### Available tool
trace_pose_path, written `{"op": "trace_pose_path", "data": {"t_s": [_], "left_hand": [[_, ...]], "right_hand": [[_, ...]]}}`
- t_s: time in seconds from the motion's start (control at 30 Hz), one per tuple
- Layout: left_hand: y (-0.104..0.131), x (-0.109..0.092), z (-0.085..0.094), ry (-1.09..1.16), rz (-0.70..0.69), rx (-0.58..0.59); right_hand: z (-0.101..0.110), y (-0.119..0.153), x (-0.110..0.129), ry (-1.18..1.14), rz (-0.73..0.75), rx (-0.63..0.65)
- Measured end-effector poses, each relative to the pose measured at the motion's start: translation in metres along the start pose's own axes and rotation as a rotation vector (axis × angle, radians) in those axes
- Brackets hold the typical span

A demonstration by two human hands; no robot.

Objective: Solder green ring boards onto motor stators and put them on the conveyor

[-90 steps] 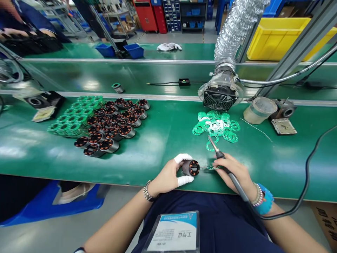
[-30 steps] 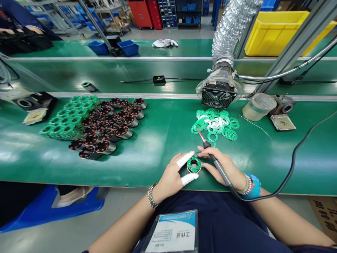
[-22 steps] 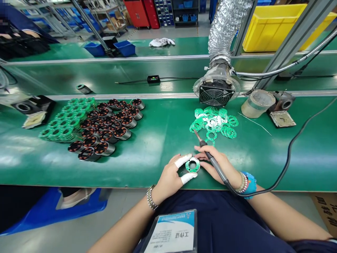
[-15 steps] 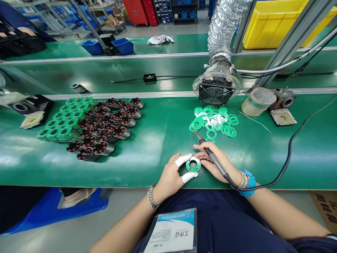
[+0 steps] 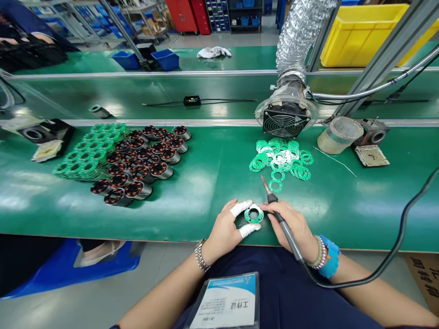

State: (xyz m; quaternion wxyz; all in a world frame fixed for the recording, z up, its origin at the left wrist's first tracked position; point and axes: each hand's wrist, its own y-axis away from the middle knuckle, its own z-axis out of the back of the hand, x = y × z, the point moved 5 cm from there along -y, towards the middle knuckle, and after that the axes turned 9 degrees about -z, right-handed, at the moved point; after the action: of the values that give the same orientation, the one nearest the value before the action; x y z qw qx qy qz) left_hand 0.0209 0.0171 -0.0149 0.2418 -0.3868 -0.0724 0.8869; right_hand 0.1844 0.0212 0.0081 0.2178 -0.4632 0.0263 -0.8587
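Note:
My left hand (image 5: 222, 229), with white covers on thumb and forefinger, pinches a round part topped by a green ring-shaped circuit board (image 5: 250, 220) above the bench. My right hand (image 5: 297, 225) is closed around a soldering iron (image 5: 288, 235), its tip pointing up and away from me. A fingertip of that hand is at the ring's upper right edge; whether it presses on it I cannot tell. Beyond the iron's tip lies a loose pile of green ring boards (image 5: 277, 175). What lies under the held board is mostly hidden.
Motor stators (image 5: 137, 189) with copper windings stand in rows at the left, beside stacked green ring boards (image 5: 73, 170). A fume fan (image 5: 285, 123) stands behind the loose boards. Right of it are a round tub (image 5: 339, 137) and a soldering-iron stand (image 5: 372, 156). The iron's cable (image 5: 394, 251) loops at right.
The soldering iron has come back from the loose boards, its tip lower and a little to the right. My right hand has shifted down with it. The left hand keeps its hold on the round part.

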Motion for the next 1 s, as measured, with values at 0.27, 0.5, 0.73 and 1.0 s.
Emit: {"op": "trace_pose_path", "data": {"t_s": [0.27, 0.5, 0.73, 1.0], "left_hand": [[0.001, -0.003, -0.003, -0.061, 0.018, -0.017], [0.005, -0.017, -0.009, -0.158, 0.017, -0.065], [0.008, -0.001, 0.005, -0.122, 0.003, 0.048], [0.000, 0.005, 0.037, -0.142, -0.040, 0.071]], "right_hand": [[0.001, -0.007, -0.006, -0.037, -0.081, 0.050], [-0.004, -0.008, 0.012, 0.037, 0.038, 0.083], [-0.007, -0.010, 0.004, 0.029, -0.032, 0.132], [-0.008, -0.010, 0.004, 0.041, -0.019, 0.144]]}}
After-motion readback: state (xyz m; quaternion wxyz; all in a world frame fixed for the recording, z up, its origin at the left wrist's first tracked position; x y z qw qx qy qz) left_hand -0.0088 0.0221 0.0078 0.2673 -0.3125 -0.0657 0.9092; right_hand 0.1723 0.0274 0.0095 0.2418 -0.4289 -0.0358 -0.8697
